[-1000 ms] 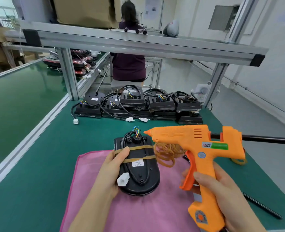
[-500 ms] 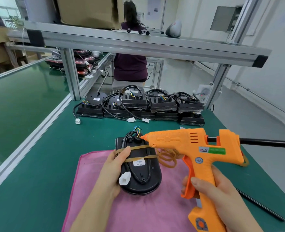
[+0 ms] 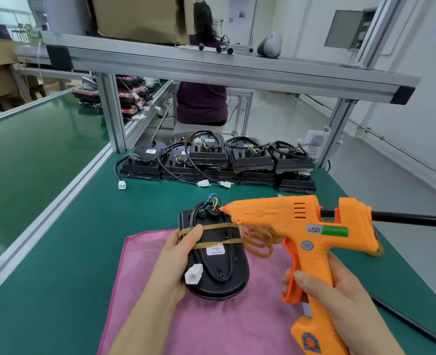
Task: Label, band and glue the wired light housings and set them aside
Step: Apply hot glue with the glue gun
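Gripping the left flank of the light housing (image 3: 216, 262), the left hand (image 3: 178, 254) had its thumb laid over the upper of the two rubber bands (image 3: 218, 226) and its other fingers hidden under the black shell, pinning the housing on the pink cloth (image 3: 237, 326) on the bench (image 3: 70, 252). The housing's long axis ran straight away from those fingers: rounded end nearest the wrist, square end farthest. At the far end, just beyond the thumb tip and a little to its right, the coloured wires (image 3: 213, 200) rose out of a round grommet (image 3: 213, 214). The right hand (image 3: 340, 295) was wrapped round the handle of the orange glue gun (image 3: 296, 226), thumb across the grip; the trigger finger was hidden, so a squeeze could not be told. The barrel lay crosswise to the housing, pointing left from the right fingers, and its nozzle (image 3: 223, 208) sat at the grommet's right side, touching or just short of it. The label (image 3: 214, 251) and both bands being on, gluing seemed the step in hand, and it turned on keeping the tip at the wire exit. Loose rubber bands (image 3: 259, 243) lay between the two hands. The left hand, nearer the housing, looked the one to set it aside
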